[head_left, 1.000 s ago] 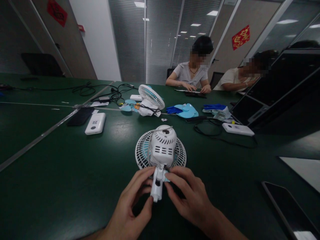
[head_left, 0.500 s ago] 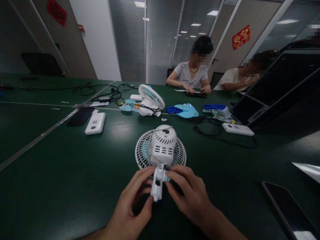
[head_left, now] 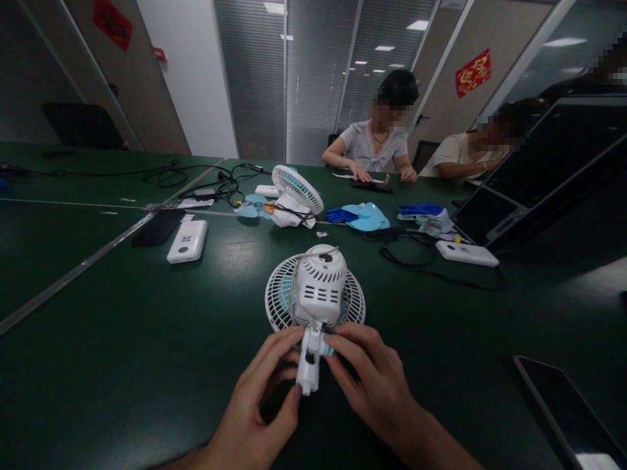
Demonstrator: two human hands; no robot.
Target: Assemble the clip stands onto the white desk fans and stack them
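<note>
A small white electric fan [head_left: 321, 287] lies grille-down on the green table, its vented motor housing facing up and its neck pointing toward me. Pale blue blades show through the grille [head_left: 279, 300]. My left hand [head_left: 264, 391] is closed on the left side of the white neck [head_left: 307, 375], fingers near its joint and thumb by its lower end. On the right side of the joint sits a light blue knob [head_left: 328, 350], which the fingers of my right hand [head_left: 375, 378] pinch. A thin cord loops around the housing.
Beyond it stand a second fan [head_left: 294, 199], loose light blue blades [head_left: 367, 217] and blue gloves [head_left: 340, 215]. White power banks [head_left: 187, 241] and black cables lie about. A phone [head_left: 568, 405] is at right; a person [head_left: 377, 140] sits opposite, another beside a dark case [head_left: 553, 176].
My hands and the fan stay almost in place. Across the table, the seated person's hands and the dark flat object under them have shifted slightly left.
</note>
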